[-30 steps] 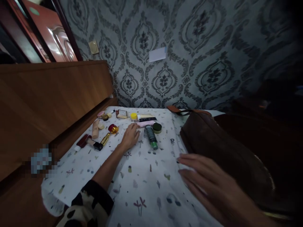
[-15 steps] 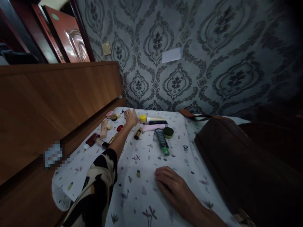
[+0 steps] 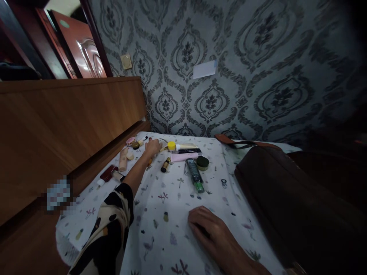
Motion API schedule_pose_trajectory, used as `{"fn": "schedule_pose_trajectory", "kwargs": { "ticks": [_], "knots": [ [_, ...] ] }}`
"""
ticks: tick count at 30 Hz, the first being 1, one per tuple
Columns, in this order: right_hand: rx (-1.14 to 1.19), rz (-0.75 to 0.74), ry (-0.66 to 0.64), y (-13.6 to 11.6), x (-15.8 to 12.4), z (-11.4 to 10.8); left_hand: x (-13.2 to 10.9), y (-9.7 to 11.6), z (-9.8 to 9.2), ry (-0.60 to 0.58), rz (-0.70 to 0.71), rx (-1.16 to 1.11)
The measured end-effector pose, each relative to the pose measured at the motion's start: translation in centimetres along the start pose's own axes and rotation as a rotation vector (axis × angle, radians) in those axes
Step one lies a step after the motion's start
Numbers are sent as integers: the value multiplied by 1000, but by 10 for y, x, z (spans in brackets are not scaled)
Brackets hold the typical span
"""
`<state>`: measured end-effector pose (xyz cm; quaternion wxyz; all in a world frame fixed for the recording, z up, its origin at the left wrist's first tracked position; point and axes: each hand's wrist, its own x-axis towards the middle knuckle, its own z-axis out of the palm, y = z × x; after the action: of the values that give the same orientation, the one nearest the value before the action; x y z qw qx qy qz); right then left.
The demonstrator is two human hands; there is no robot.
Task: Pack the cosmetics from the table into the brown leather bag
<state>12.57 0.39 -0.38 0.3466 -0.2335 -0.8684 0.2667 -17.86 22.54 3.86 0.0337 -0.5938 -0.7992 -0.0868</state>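
My left hand [image 3: 151, 147] reaches far out over a white flower-print cloth [image 3: 172, 214] and is closed among a cluster of cosmetics; what it holds is hidden. Just right of it lie a small dark and gold lipstick [image 3: 164, 165], a yellow-capped tube [image 3: 172, 145], a black pen-like stick [image 3: 187, 151] and a pink tube [image 3: 185, 156]. A dark tube with a green cap [image 3: 195, 175] and a round dark jar [image 3: 202, 163] lie further right. My right hand [image 3: 206, 227] rests palm down on the cloth near me, holding nothing.
A large brown bag [image 3: 286, 202] lies along the right side of the cloth. A wooden board [image 3: 71, 122] runs along the left. By it lie a beige tube [image 3: 123, 159], a dark red case [image 3: 107, 172] and small round pots [image 3: 132, 142]. Patterned wallpaper is behind.
My left hand went from the pink tube to the far cosmetics, then drew back left a little. My right hand came down from beside the bag and now lies on the cloth.
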Motion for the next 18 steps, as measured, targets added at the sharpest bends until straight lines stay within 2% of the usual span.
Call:
{"fn": "schedule_pose_trajectory", "kwargs": {
  "ticks": [4, 9, 12, 14, 18],
  "knots": [
    [10, 14, -9, 0, 1, 0, -2, -15, -9, 39, -25, 36],
    [19, 18, -12, 0, 2, -1, 3, -63, -26, 161, -157, 94],
    [17, 22, -18, 0, 3, -1, 4, -91, -27, 185, -212, 108],
    [11, 23, -19, 1, 3, -1, 3, -104, -24, 175, -165, 112],
    [22, 10, -15, 4, 3, -1, 3, -113, -12, 109, 47, 150]
  ]
}}
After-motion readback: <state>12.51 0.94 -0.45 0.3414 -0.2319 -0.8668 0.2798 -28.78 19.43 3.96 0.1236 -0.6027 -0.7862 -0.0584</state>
